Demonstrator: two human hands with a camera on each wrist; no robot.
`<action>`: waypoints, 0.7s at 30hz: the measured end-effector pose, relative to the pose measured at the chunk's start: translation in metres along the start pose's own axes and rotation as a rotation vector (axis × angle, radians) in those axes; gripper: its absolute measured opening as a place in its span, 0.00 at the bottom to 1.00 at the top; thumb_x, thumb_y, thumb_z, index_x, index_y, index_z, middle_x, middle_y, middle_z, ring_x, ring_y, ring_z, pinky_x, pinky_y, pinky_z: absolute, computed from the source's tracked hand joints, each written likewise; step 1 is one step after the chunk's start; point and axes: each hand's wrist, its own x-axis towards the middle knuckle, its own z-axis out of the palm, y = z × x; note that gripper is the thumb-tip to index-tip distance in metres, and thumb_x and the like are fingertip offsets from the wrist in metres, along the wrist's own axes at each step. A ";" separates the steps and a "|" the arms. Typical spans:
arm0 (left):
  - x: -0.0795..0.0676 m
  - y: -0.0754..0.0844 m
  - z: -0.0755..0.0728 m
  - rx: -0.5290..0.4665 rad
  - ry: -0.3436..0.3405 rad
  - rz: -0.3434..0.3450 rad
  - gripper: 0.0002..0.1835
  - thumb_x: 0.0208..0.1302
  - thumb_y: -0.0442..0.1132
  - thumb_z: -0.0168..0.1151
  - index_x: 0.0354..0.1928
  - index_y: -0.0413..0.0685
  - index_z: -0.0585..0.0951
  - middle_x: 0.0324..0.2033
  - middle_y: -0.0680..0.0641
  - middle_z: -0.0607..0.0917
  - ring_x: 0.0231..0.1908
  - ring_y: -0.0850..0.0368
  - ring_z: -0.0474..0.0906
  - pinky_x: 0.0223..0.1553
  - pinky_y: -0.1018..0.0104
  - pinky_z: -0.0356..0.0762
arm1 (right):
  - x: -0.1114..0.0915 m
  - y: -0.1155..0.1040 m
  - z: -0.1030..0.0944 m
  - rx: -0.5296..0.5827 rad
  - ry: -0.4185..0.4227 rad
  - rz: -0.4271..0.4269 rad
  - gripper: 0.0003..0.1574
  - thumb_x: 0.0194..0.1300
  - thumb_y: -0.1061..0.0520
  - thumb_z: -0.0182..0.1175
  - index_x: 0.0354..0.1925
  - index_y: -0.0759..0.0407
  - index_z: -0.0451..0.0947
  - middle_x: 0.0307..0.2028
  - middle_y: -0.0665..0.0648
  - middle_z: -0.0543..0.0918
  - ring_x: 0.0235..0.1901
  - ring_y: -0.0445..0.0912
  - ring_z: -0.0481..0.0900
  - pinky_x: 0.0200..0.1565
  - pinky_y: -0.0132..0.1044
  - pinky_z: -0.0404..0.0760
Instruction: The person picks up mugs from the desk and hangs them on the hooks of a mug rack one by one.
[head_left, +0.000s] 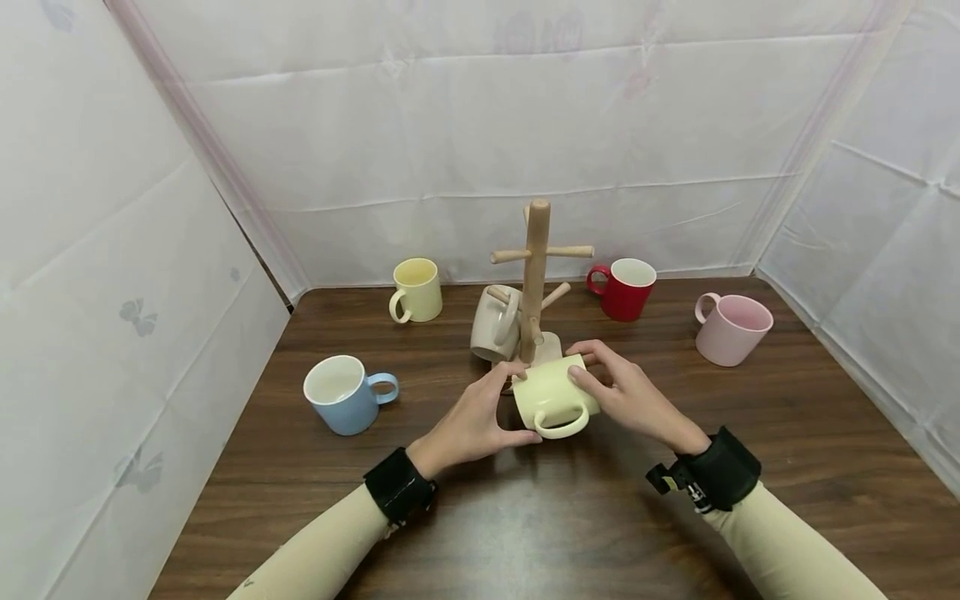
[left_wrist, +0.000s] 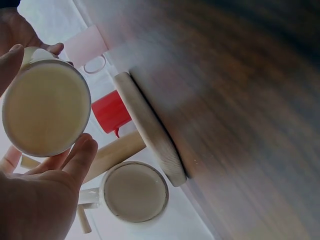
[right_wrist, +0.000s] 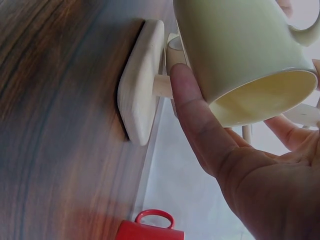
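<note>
A pale yellow-green mug [head_left: 546, 390] lies sideways in the air between both hands, its handle facing the person. My left hand [head_left: 468, 418] holds the base end, thumb below and fingers above; the round base [left_wrist: 47, 110] shows in the left wrist view. At the mouth end my right hand [head_left: 633, 402] grips the mug, thumb on its upper side; the right wrist view shows the yellow inside [right_wrist: 267, 97]. Just behind stands a wooden mug tree [head_left: 536, 279] with several pegs. An off-white mug [head_left: 487, 327] hangs tilted on a lower left peg.
A blue mug [head_left: 347, 408] stands left on the brown table [head_left: 480, 542], with a yellow mug [head_left: 422, 296] farther back. Behind the tree to the right is a red mug [head_left: 626, 296], and a pink mug [head_left: 729, 333] stands far right. White cloth walls [head_left: 465, 142] enclose the table.
</note>
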 end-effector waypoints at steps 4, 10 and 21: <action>-0.003 -0.002 0.001 0.003 -0.007 -0.007 0.38 0.45 0.53 0.72 0.56 0.51 0.63 0.55 0.56 0.70 0.54 0.64 0.66 0.51 0.57 0.72 | -0.001 0.002 0.004 0.009 -0.014 0.003 0.17 0.67 0.43 0.52 0.52 0.43 0.69 0.41 0.49 0.78 0.40 0.40 0.75 0.35 0.45 0.79; -0.003 -0.005 0.000 -0.015 -0.024 -0.008 0.38 0.45 0.51 0.71 0.56 0.52 0.64 0.53 0.57 0.70 0.52 0.65 0.67 0.49 0.57 0.73 | -0.001 0.004 0.008 0.030 -0.022 0.001 0.15 0.68 0.43 0.51 0.52 0.41 0.68 0.42 0.50 0.77 0.41 0.41 0.76 0.37 0.45 0.78; -0.002 -0.005 -0.002 -0.038 -0.018 -0.012 0.37 0.43 0.51 0.72 0.55 0.52 0.66 0.51 0.57 0.72 0.47 0.65 0.71 0.46 0.58 0.75 | 0.001 0.004 0.006 0.062 -0.066 0.015 0.16 0.68 0.44 0.52 0.53 0.41 0.67 0.45 0.52 0.77 0.41 0.44 0.78 0.37 0.46 0.79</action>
